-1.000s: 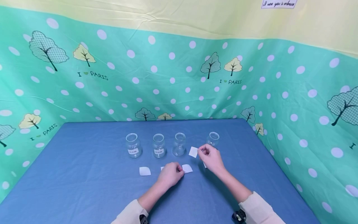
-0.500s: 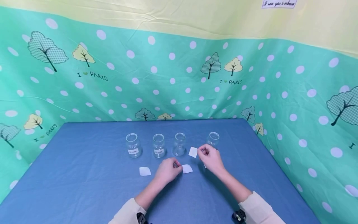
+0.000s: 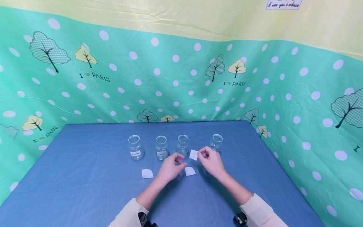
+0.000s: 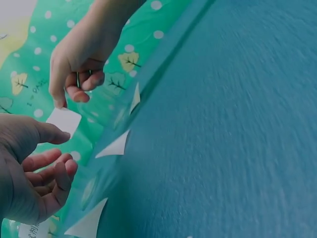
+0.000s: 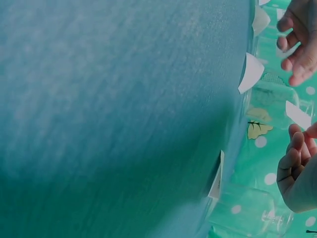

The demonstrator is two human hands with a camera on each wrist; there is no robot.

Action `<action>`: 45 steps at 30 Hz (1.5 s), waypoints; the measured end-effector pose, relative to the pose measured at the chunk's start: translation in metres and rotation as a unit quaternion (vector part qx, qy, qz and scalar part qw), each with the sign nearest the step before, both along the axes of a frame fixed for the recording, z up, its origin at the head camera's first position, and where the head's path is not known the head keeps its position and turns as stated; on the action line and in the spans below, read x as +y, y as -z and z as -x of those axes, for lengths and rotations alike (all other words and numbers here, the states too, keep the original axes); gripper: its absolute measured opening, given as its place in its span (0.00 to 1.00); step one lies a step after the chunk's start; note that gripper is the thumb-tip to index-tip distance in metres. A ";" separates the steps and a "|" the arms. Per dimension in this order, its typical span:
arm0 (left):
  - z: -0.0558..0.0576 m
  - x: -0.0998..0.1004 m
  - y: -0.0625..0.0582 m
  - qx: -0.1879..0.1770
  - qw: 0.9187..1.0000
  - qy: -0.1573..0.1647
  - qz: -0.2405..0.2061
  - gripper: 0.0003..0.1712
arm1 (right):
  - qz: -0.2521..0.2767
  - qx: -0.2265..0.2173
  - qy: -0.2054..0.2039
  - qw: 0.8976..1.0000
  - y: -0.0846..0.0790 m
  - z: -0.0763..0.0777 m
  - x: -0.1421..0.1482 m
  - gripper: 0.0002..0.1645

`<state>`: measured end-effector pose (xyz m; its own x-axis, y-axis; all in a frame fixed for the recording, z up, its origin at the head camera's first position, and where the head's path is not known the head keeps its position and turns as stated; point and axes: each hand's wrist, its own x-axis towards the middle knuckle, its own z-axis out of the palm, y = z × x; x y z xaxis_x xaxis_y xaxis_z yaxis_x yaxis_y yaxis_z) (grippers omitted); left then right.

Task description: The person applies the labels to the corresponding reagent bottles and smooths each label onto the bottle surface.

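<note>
The right hand [image 3: 211, 163] pinches a white label [image 3: 193, 154] by its edge, above the cloth [image 3: 99, 189] and in front of the gap between the third jar [image 3: 182, 144] and the rightmost jar [image 3: 216, 142]. The left hand [image 3: 170, 168] is released, fingers relaxed, near the label; the left wrist view overlaps the two, while the right wrist view shows them apart. The head view shows two slips [image 3: 147, 173] on the cloth; the right wrist view adds another slip [image 5: 216, 179], curling up by the rightmost jar. All four jars stand upright, mouths uncovered; the two leftmost jars [image 3: 135, 145] bear printed stickers [image 3: 135, 153], and cloth shows through their glass.
</note>
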<state>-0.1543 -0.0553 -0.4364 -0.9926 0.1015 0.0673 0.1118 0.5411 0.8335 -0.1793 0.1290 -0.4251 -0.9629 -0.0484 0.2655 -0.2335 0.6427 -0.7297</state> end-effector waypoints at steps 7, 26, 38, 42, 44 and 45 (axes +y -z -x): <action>0.003 0.005 -0.002 -0.001 0.997 0.011 -0.077 0.16 | -0.034 0.041 -0.012 0.998 -0.001 -0.005 -0.005 0.04; 0.007 0.007 0.002 -0.010 0.979 -0.016 -0.203 0.15 | -0.162 0.241 -0.131 0.948 0.006 -0.012 -0.010 0.03; 0.008 0.008 -0.001 -0.009 0.972 -0.055 -0.228 0.12 | -0.184 0.289 -0.154 0.927 0.006 -0.012 -0.012 0.05; 0.009 0.007 -0.002 -0.016 0.969 -0.072 -0.235 0.13 | -0.184 0.266 -0.143 0.935 0.005 -0.013 -0.011 0.07; 0.010 0.006 -0.002 -0.018 0.969 -0.077 -0.235 0.13 | -0.180 0.251 -0.132 0.942 0.005 -0.012 -0.010 0.07; 0.011 0.005 -0.002 -0.019 0.969 -0.078 -0.233 0.13 | -0.176 0.241 -0.123 0.947 0.004 -0.012 -0.010 0.07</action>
